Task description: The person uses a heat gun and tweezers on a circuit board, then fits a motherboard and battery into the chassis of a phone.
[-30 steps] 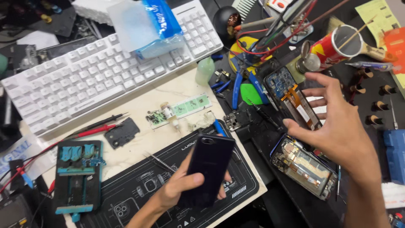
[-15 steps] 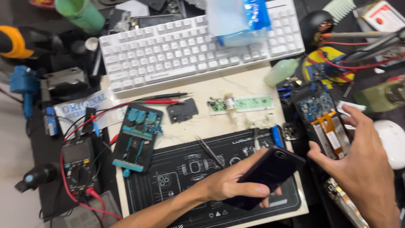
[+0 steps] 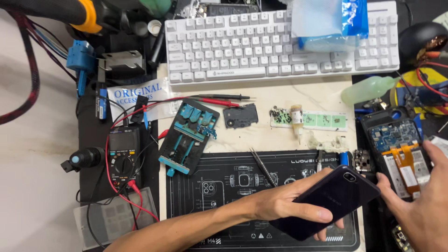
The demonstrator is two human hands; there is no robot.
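Phone: dark phone (image 3: 329, 203) at 5 o'clock, held just over black repair mat (image 3: 210, 186).
Left hand (image 3: 284, 205): fingers wrapped round its long edges — firm hold.
Right hand (image 3: 427, 205): fingers spread, resting on opened phone (image 3: 396, 154) at 3 o'clock.
Handling: prob. light, stiff, glossy — slippery, fragile; grip the edges.

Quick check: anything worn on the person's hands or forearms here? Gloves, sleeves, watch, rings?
Nothing visible. The left hand and its forearm are bare: no glove, sleeve, watch or ring. The right hand is bare too; its wrist runs out of frame.
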